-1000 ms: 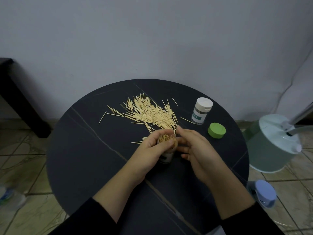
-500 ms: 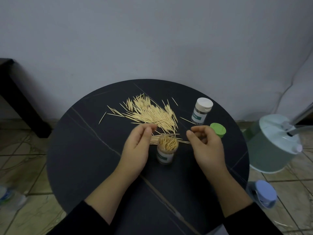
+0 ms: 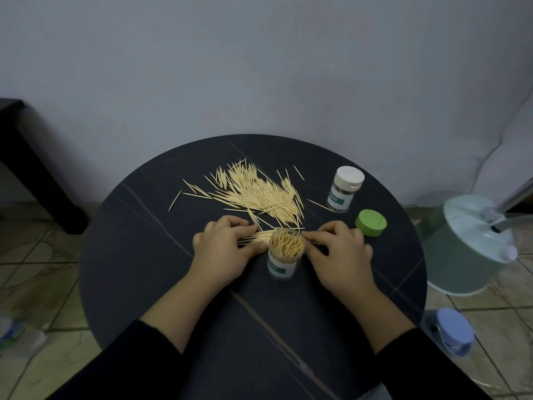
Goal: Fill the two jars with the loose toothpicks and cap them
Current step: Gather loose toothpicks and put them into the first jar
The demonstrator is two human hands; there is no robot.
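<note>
Pale wooden toothpicks [image 3: 287,243] fill the open jar [image 3: 281,268], upright on the dark table [image 3: 129,255]. Just behind it the left hand [image 3: 222,251] and right hand [image 3: 340,255] pinch opposite ends of a small bundle [image 3: 259,236]. The loose pile [image 3: 259,192] lies farther behind the jar; the green cap [image 3: 370,222] and white-capped jar [image 3: 344,192] stand behind it, rightward.

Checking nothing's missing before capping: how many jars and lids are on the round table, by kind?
Jars: 2 (open jar, capped jar)
Lids: 2 (white lid on the capped jar, loose green lid)
Total: 4
</note>
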